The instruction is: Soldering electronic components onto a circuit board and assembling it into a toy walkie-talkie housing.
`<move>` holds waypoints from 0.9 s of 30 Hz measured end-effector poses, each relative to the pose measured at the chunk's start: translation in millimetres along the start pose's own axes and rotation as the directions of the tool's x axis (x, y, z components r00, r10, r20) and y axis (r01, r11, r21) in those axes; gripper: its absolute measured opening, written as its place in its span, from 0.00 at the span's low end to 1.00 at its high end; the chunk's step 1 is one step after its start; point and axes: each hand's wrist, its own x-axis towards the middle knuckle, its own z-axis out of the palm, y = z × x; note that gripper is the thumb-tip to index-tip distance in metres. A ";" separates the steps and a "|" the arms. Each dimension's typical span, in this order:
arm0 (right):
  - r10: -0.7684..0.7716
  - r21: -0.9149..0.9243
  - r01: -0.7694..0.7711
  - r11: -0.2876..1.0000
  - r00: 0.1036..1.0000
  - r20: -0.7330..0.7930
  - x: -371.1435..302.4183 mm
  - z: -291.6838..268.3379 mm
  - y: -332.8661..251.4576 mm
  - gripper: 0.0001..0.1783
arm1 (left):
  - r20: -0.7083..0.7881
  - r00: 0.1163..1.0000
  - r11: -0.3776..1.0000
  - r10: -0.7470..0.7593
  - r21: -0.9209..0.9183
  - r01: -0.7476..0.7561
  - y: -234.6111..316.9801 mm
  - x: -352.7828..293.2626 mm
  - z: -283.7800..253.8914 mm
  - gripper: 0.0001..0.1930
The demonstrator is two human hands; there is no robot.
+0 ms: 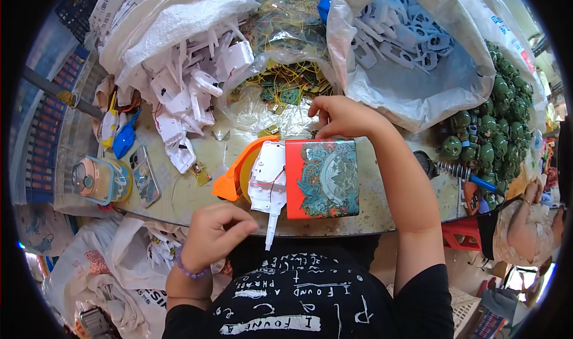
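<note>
A white plastic housing (267, 172), with a thin dark wire and a narrow stem pointing toward me, rests against a red box with a patterned lid (328, 178). Behind its left side sits an orange tape dispenser (230, 182). My left hand (216, 236) is curled closed just left of the stem, apart from it; no object shows in it. Beyond the box, my right hand (341, 117) bends its fingers down near the table, close to a small dark piece; what they hold, if anything, is hidden. A pile of small green circuit boards with yellow wires (289, 85) lies just past it.
At the far left, a white sack (173, 16) spills white housings (182, 94). Another open sack (412, 106) holds pale plastic parts. Dark green round parts (489, 133) are heaped at right. A phone (145, 176) and a cup (95, 180) stand left. Someone's arm (525, 219) shows far right.
</note>
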 end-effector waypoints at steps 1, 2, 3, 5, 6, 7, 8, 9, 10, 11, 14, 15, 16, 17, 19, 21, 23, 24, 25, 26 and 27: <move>-0.042 -0.002 0.042 0.999 0.997 -0.057 -4.7 -0.8 -2.5 0.17 | -0.061 0.997 0.997 0.048 -0.051 -0.051 0.5 4.0 -3.8 0.07; -0.077 0.004 0.078 0.997 0.991 -0.107 -9.9 -2.8 -5.5 0.17 | -0.029 0.999 0.998 0.041 -0.037 -0.042 1.0 8.5 -7.4 0.07; -0.085 0.000 0.086 0.996 0.985 -0.148 -15.5 -4.0 -9.3 0.18 | -0.058 0.995 0.996 0.082 -0.020 -0.084 1.0 14.8 -8.5 0.07; -0.130 0.101 0.176 0.979 0.926 -0.354 -28.4 -8.3 -17.7 0.16 | -0.135 0.980 0.990 0.143 0.020 -0.142 2.2 30.7 -7.2 0.08; -0.119 0.190 0.223 0.956 0.889 -0.443 -35.8 -9.4 -22.4 0.16 | -0.132 0.978 0.987 0.159 0.035 -0.155 4.2 39.0 -10.9 0.10; -0.092 0.280 0.280 0.918 0.839 -0.537 -42.4 -10.0 -27.2 0.15 | -0.166 0.976 0.987 0.140 -0.051 -0.150 6.2 50.3 -10.2 0.11; -0.056 0.517 0.360 0.777 0.857 -0.513 -50.3 -8.7 -31.9 0.14 | -0.213 0.970 0.980 0.115 -0.134 -0.146 8.2 64.0 -6.2 0.13; -0.064 0.599 0.395 0.697 0.866 -0.496 -55.3 -6.8 -36.6 0.14 | -0.265 0.961 0.962 0.076 -0.235 -0.140 11.1 76.5 -3.3 0.15; -0.075 0.674 0.422 0.606 0.874 -0.480 -59.3 -4.3 -41.1 0.14 | -0.226 0.972 0.941 0.068 -0.310 -0.137 14.3 89.0 0.2 0.16; -0.087 0.741 0.440 0.507 0.882 -0.464 -63.2 -1.8 -44.8 0.14 | -0.188 0.981 0.907 0.050 -0.402 -0.124 17.5 101.5 4.8 0.18; -0.109 0.851 0.373 0.370 0.927 -0.359 -70.8 7.5 -53.0 0.15 | 0.000 1.000 0.819 0.028 -0.574 -0.024 28.2 117.3 9.1 0.21; -0.109 0.863 0.354 0.361 0.935 -0.338 -72.3 10.5 -55.0 0.15 | 0.083 0.996 0.794 0.020 -0.607 0.034 31.0 119.7 10.2 0.22; -0.056 0.868 0.334 0.368 0.940 -0.338 -75.2 14.2 -56.3 0.16 | 0.106 0.992 0.741 0.067 -0.671 0.022 33.4 118.8 10.9 0.20; -0.025 0.874 0.317 0.369 0.943 -0.332 -77.0 16.6 -57.1 0.18 | 0.136 0.989 0.739 0.061 -0.672 0.047 34.9 118.2 11.2 0.18; -0.038 0.750 0.469 0.467 0.858 -0.512 -80.8 26.4 -58.1 0.16 | 0.190 0.981 0.733 0.042 -0.674 0.099 35.3 115.8 10.8 0.16; -0.052 0.606 0.550 0.574 0.764 -0.644 -85.4 33.4 -55.7 0.15 | 0.049 0.996 0.874 0.076 -0.484 -0.043 32.4 110.9 12.4 0.13; -0.163 0.250 0.648 0.720 0.507 -0.846 -88.9 37.4 -50.1 0.14 | -0.168 0.939 0.953 0.299 -0.005 -0.304 26.4 106.2 8.9 0.13; -0.263 -0.034 0.615 0.788 0.286 -0.921 -91.5 37.5 -46.0 0.13 | -0.280 0.900 0.943 0.334 0.116 -0.313 21.8 106.8 2.7 0.13; -0.391 -0.311 0.502 0.807 0.059 -0.918 -93.0 38.0 -41.7 0.13 | -0.236 0.906 0.933 0.352 0.170 -0.319 17.1 104.1 -4.2 0.12; -0.445 -0.415 0.411 0.811 -0.026 -0.895 -95.0 38.8 -37.4 0.14 | -0.185 0.914 0.920 0.362 0.228 -0.319 12.7 100.1 -11.8 0.12; -0.493 -0.504 0.313 0.805 -0.119 -0.862 -96.9 40.4 -33.2 0.15 | -0.139 0.923 0.908 0.360 0.278 -0.313 7.9 96.4 -17.7 0.11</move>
